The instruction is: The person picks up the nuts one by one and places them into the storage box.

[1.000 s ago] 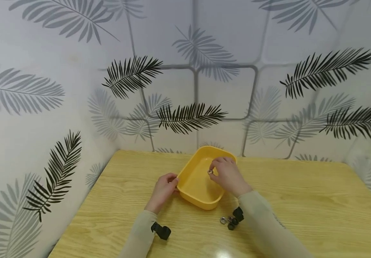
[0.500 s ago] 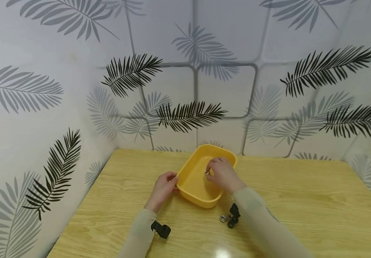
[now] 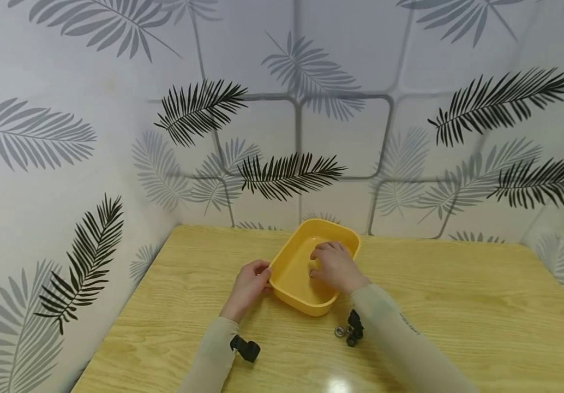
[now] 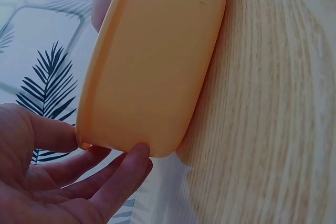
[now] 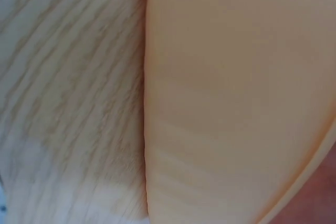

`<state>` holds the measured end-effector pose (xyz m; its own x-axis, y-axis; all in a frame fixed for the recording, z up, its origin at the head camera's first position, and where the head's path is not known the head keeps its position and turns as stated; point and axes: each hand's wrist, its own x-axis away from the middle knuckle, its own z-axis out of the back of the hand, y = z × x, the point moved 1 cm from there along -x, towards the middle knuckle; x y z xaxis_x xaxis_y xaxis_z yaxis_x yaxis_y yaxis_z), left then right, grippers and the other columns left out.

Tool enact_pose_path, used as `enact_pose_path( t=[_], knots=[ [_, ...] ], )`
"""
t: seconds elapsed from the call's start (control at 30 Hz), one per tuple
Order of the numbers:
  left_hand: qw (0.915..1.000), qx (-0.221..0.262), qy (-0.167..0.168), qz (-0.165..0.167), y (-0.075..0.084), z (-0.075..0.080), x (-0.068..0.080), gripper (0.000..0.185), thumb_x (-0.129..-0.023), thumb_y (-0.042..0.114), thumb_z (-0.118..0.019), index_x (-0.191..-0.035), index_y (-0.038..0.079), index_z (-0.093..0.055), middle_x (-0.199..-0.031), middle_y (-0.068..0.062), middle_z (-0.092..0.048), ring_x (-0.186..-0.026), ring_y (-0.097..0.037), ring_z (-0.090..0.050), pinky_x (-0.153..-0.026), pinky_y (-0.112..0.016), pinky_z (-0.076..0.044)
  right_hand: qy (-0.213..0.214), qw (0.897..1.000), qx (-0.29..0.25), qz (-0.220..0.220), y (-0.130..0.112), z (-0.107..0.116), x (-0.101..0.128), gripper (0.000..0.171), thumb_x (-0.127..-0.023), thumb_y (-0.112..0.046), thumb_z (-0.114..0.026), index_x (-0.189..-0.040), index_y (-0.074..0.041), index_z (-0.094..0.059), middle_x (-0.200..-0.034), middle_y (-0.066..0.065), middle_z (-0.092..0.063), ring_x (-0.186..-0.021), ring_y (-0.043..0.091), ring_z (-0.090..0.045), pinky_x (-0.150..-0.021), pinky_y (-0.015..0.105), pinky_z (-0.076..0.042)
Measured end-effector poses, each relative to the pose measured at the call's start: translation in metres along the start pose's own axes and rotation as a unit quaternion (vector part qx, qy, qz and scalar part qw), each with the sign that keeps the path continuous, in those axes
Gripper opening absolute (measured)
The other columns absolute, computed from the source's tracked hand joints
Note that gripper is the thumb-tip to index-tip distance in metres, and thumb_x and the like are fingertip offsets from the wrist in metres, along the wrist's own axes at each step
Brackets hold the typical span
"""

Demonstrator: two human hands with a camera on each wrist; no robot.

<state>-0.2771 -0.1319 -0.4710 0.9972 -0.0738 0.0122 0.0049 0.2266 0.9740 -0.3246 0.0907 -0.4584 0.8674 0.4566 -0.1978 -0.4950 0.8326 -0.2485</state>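
I watched the left hand (image 3: 249, 286) pinch the left corner of the yellow tray (image 3: 311, 310), thumb at the rim and fingers against the outer wall, likely to keep it from sliding on the wooden table (image 3: 434, 284). That left its open top free for the right hand (image 3: 337, 266), which hung inside with thumb and fingertips parted, gripping nothing I could make out. A small dark piece (image 3: 311, 274) showed at the thumb's tip, perhaps a nut; I could not tell whether it touched the skin. The loose silver nut (image 3: 340, 332) and dark nut (image 3: 351, 341) lay just outside the near end, below the right wrist, a spot I judged handy for that hand.
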Motion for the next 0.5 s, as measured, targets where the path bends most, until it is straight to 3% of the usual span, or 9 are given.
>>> enact_pose_path(
  t=[0.5],
  knots=[
    [0.9999,-0.009,0.003,0.010,-0.003,0.000,-0.003,0.027,-0.102,0.012,-0.051,-0.120,-0.006,-0.061,-0.113,-0.021,-0.062,-0.088,-0.025,-0.064,-0.081,-0.043,-0.057,0.013,1.000,-0.004,-0.017,0.006,0.017,0.020,0.036,-0.088,-0.029,-0.072,-0.113,-0.004,-0.069,-0.130,0.016,-0.057,-0.125,0.039,-0.044,-0.108,0.057,-0.028]
  ],
)
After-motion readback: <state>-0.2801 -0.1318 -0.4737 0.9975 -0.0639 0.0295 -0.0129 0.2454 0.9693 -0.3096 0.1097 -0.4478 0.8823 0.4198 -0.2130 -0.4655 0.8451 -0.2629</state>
